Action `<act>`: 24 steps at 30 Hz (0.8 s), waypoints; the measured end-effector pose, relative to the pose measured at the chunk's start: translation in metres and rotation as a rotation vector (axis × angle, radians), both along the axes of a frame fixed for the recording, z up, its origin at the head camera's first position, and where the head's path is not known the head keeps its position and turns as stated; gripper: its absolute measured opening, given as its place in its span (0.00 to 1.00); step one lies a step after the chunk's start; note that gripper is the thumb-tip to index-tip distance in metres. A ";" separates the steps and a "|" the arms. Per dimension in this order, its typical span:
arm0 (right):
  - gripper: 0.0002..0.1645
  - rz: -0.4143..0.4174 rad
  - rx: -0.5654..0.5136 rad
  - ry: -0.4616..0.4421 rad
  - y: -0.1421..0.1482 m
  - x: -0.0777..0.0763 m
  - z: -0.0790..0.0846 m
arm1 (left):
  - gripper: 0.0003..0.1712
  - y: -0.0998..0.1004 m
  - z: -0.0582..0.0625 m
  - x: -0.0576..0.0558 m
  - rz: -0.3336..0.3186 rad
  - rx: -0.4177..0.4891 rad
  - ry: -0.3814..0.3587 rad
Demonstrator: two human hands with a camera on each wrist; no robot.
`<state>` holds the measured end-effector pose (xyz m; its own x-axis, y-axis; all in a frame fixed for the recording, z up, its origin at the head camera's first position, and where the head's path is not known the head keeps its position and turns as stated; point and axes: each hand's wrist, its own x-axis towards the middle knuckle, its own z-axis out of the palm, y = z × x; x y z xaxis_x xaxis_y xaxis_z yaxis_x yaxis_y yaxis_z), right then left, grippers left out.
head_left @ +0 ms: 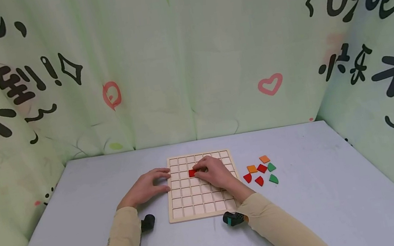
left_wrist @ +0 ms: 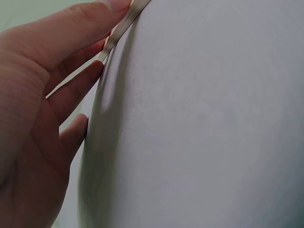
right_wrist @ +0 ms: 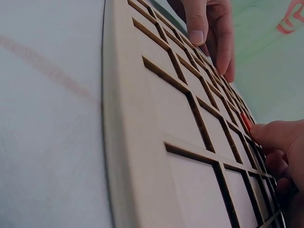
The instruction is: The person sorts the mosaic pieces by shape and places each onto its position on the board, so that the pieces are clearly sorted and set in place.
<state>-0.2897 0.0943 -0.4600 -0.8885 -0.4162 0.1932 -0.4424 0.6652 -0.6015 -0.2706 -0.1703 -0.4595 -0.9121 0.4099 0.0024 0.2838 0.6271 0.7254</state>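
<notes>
A wooden grid board with square cells lies on the table. At its left edge is my left hand, thumb and fingertips touching the rim with the fingers loosely spread. The left wrist view shows that hand against the board's thin edge. My right hand reaches over the board and pinches a red square tile at a cell in the upper middle. In the right wrist view the thumb covers part of the red tile, and the other fingers are partly hidden beyond the board.
Right of the board lie several loose tiles: orange squares, a red square, red quarter-round pieces and green ones. The white table is bounded by printed curtains behind and at both sides.
</notes>
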 end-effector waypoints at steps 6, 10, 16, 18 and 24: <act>0.13 -0.007 -0.006 -0.005 -0.001 0.000 0.001 | 0.25 0.000 0.000 0.000 -0.006 0.006 0.008; 0.13 -0.015 -0.003 -0.018 -0.001 0.000 0.000 | 0.25 0.000 0.000 0.001 -0.003 0.011 0.003; 0.13 -0.016 -0.012 -0.017 -0.001 0.000 0.001 | 0.25 0.001 -0.002 0.000 -0.001 -0.002 0.012; 0.14 -0.014 -0.015 -0.014 0.000 0.001 0.001 | 0.25 0.001 -0.003 -0.001 -0.001 -0.008 0.017; 0.14 -0.025 -0.040 -0.035 0.001 0.001 0.002 | 0.25 0.001 -0.003 -0.002 0.003 -0.007 0.006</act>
